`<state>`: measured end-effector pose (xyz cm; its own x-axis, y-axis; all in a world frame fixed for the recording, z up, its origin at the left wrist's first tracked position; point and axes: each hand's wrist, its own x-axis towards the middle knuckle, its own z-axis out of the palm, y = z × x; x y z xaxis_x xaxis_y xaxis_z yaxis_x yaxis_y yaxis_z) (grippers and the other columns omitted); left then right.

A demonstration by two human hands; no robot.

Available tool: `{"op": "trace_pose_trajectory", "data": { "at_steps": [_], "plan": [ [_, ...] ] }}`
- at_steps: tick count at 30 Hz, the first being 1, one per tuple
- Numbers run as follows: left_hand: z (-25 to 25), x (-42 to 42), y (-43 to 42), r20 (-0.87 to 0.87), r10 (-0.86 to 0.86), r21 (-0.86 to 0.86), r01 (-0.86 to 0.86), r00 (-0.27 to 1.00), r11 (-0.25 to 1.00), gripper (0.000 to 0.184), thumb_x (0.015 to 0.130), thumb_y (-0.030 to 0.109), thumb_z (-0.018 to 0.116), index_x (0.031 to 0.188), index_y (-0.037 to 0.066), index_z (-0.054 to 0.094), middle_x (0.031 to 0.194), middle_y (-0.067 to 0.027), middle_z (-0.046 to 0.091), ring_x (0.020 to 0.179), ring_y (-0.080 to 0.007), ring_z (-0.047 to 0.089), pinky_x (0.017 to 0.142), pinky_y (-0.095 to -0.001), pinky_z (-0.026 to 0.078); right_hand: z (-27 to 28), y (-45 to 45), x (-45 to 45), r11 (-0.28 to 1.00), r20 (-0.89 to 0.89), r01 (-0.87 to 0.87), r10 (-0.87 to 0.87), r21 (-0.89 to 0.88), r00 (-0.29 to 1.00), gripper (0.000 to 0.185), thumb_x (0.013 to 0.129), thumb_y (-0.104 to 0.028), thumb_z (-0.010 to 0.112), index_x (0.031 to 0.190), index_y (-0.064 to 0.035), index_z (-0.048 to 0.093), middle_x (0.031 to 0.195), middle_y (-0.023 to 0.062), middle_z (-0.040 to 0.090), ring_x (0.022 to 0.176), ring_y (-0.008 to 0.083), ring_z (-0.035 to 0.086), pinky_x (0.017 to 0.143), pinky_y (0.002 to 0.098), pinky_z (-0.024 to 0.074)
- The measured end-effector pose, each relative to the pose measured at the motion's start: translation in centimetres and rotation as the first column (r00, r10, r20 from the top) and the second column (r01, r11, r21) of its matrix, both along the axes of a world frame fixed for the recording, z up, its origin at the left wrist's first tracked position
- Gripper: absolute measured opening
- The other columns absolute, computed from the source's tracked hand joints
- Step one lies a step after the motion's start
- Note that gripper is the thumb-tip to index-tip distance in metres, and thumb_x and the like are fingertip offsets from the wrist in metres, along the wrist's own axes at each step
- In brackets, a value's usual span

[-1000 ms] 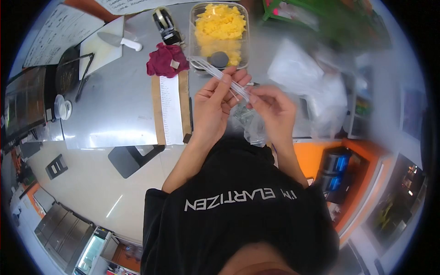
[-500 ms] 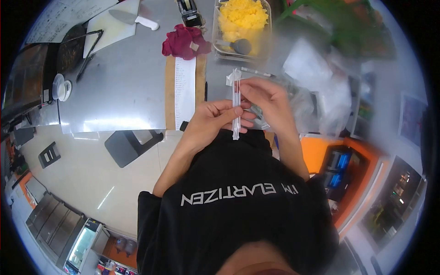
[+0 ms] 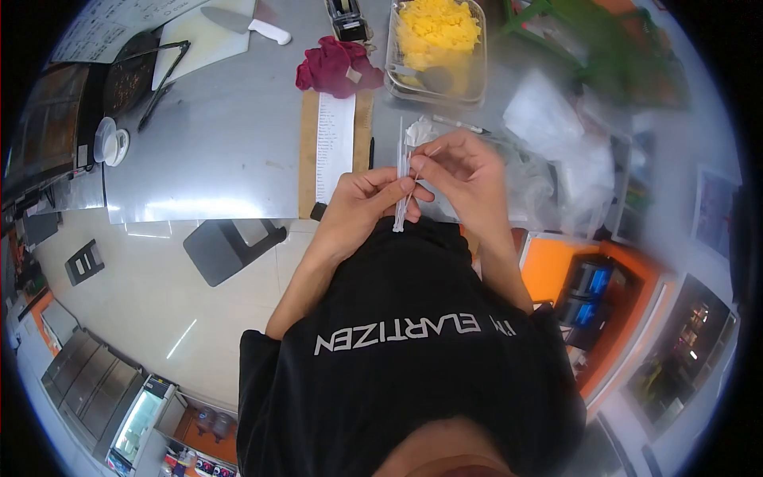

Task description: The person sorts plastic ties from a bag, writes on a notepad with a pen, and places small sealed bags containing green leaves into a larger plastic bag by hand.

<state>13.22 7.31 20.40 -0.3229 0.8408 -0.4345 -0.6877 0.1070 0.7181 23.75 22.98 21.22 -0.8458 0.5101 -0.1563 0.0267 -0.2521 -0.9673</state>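
Pinching the thin strips between thumb and fingers, the left hand may shed some if its hold slackens; the right hand, apparently pinching one of them, could tug others loose.

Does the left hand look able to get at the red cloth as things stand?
Probably yes: the cloth lies beyond flat paper and cardboard, nothing tall between. But the left hand holds strips, so likely must free itself first.
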Motion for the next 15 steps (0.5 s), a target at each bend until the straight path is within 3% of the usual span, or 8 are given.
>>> {"op": "trace_pose_trajectory", "data": {
  "at_steps": [6,15],
  "plan": [
    [0.0,-0.5,0.1,0.0,-0.006,0.026,0.006,1.0,1.0,0.025,0.104,0.017,0.061,0.108,-0.005,0.073,0.098,-0.01,0.075,0.078,-0.0113,0.066,0.076,-0.027,0.056,0.5,-0.4,-0.4,0.998,-0.011,0.054,-0.054,-0.015,0.998,0.017,0.09,0.002,0.074,0.103,0.0003,0.063,0.1,0.0091,0.073,0.088,0.0124,0.069,0.079,0.0273,0.0532],
    [-0.2,-1.1,0.9,0.022,-0.04,0.016,0.04,0.999,0.999,0.022,0.103,0.012,0.061,0.113,-0.005,0.071,0.096,-0.0122,0.074,0.078,-0.0137,0.066,0.072,-0.0279,0.055,0.1,0.2,-0.9,0.999,-0.02,0.04,-0.041,-0.029,0.999,0.02,0.089,0.005,0.07,0.107,0.0007,0.062,0.095,0.0042,0.065,0.079,0.0104,0.064,0.076,0.0263,0.0513]
  ]
}}
